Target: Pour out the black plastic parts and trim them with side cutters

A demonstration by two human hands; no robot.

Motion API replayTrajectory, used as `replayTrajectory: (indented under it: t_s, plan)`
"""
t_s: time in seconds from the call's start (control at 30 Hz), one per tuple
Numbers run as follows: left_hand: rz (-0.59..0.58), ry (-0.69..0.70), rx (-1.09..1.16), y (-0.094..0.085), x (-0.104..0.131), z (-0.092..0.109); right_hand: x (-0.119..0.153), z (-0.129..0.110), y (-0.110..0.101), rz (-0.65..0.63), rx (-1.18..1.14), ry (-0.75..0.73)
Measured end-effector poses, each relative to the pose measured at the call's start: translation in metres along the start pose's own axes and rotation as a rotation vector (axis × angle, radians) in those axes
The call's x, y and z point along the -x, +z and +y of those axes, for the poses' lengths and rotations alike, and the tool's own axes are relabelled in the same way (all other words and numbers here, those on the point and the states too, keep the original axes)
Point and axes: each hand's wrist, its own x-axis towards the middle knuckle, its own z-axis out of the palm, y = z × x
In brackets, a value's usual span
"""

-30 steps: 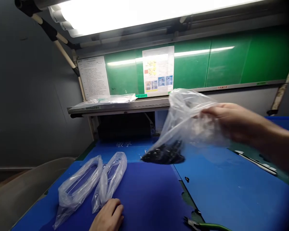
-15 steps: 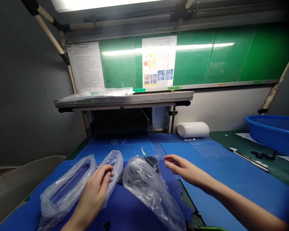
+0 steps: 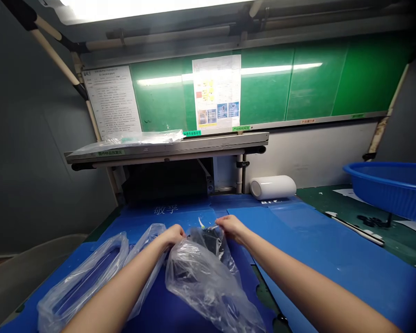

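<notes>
A crumpled clear plastic bag point(image 3: 208, 277) with small black parts point(image 3: 210, 240) at its far end lies on the blue mat point(image 3: 315, 259). My left hand point(image 3: 173, 233) grips the bag's far left corner. My right hand point(image 3: 230, 227) pinches its far right corner, beside a small white strip. Two clear bags, each wrapped round a dark ring-shaped part, lie to the left: one point(image 3: 79, 282) further out, one point(image 3: 145, 240) against my left forearm.
A white roll point(image 3: 273, 187) lies at the back under a metal shelf point(image 3: 166, 147) holding clear bags. A blue basin point(image 3: 391, 187) stands at the right, with a long white strip point(image 3: 357, 229) and black parts before it. Papers hang on the green board.
My right hand set the bag of black parts down on the mat. Both hands then moved forward to its far end and took hold of its corners.
</notes>
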Motion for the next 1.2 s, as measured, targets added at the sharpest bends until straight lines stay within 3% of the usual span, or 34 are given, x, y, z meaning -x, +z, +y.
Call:
replayTrajectory:
  t_s: [0.13, 0.37, 0.63, 0.97, 1.07, 1.2]
  plan:
    - [-0.062, -0.028, -0.074, -0.015, -0.010, 0.010, 0.006, -0.018, -0.020, 0.022, -0.024, -0.127]
    - [0.034, 0.178, -0.081, -0.040, 0.005, 0.033, 0.044, -0.044, -0.035, 0.056, 0.016, -0.479]
    - [0.141, 0.347, 0.050, -0.045, 0.036, 0.020, 0.085, -0.033, -0.029, 0.096, 0.066, -0.831]
    - [0.296, 0.545, 0.267, -0.050, 0.064, 0.038, 0.122, -0.022, -0.024, 0.106, 0.029, -1.127]
    - [0.313, 0.583, 0.349, -0.044, 0.065, 0.036, 0.125, -0.007, -0.019, 0.111, 0.007, -1.100]
    - [0.268, 0.577, 0.442, -0.032, 0.060, 0.029, 0.109, 0.015, -0.005, -0.001, -0.019, -0.792]
